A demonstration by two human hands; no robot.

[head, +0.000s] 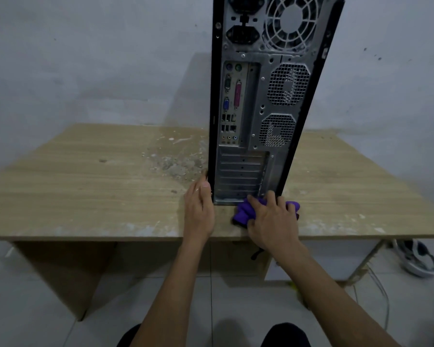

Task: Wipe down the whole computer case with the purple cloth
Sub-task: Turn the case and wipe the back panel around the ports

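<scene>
Now my right hand (273, 221) grips the cloth (243, 212) at the case (256, 121) base; left hand (201, 209), open, steadies it. Best to press firmly into the corners.

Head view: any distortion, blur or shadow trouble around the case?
Head view: wide-angle bend, the table edge bows and the computer case leans and tapers; light is dim and flat, with a soft shadow on the wall left of the case; mild softness overall, ports still legible; no glare; left hand and right hand on the purple cloth are sharp enough.
</scene>
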